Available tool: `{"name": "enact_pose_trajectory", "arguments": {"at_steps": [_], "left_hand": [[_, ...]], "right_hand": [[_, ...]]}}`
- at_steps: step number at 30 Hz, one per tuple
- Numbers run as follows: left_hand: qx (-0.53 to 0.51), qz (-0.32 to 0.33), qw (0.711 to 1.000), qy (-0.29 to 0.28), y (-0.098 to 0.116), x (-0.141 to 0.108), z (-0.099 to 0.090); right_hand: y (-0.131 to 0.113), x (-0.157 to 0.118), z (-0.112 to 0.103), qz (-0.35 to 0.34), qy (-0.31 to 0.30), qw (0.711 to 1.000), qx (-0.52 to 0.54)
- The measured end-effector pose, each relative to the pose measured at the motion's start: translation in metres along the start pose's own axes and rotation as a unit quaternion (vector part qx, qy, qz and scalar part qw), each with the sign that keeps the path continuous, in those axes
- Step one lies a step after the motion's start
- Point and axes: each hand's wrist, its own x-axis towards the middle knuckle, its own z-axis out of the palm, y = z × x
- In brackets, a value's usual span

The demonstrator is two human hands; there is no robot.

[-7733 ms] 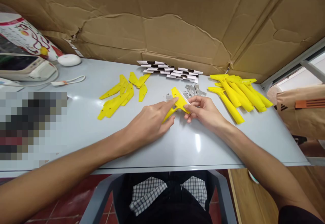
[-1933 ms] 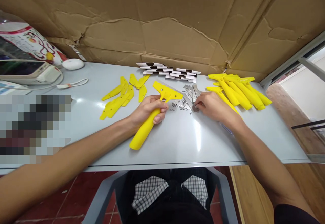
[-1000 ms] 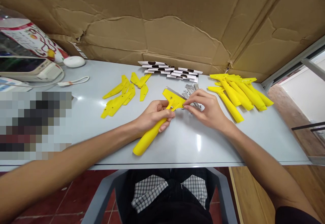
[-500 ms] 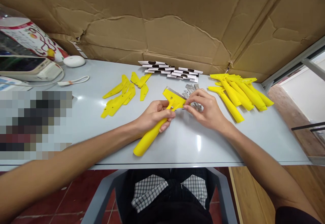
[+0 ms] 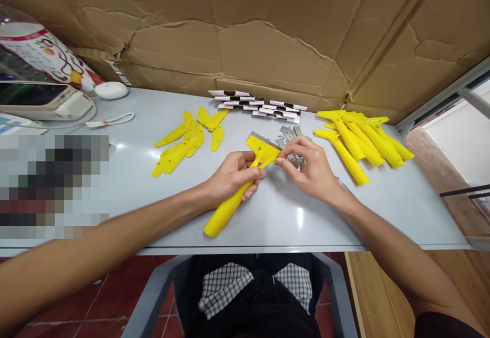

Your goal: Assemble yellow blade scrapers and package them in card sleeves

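Observation:
My left hand (image 5: 239, 174) is wrapped round the neck of a yellow plastic scraper (image 5: 225, 210), its handle slanting down toward the table's front edge. A thin metal blade (image 5: 266, 140) runs along the top of the scraper's head. At the head's right corner, my right hand (image 5: 306, 167) pinches with thumb and fingertips; whether a small screw is between them is hidden. Just behind my right fingers lies a pile of metal pieces and small screws (image 5: 287, 133), partly covered by the hand.
Loose yellow flat plates (image 5: 178, 151) lie at left. More yellow scraper handles (image 5: 362, 139) are heaped at right. White paper-sleeved packets (image 5: 260, 105) are stacked against the cardboard (image 5: 214, 47). A device with a screen (image 5: 42, 100), a cable (image 5: 111, 122) and a white mouse (image 5: 112, 90) occupy the back left.
The scraper has tilted very slightly, its handle end shifting a little to the right. Both hands keep almost the same place and grip.

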Motion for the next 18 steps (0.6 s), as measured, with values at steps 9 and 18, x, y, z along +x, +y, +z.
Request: {"name": "enact_pose_trajectory", "arguments": {"at_steps": [9, 18], "left_hand": [[0.009, 0.024, 1.000, -0.001, -0.002, 0.001, 0.000], [0.046, 0.032, 0.998, -0.016, -0.009, 0.002, -0.003]], "right_hand": [[-0.003, -0.001, 0.003, 0.042, 0.011, 0.999, -0.001], [-0.003, 0.002, -0.003, 0.068, -0.026, 0.997, -0.004]]}}
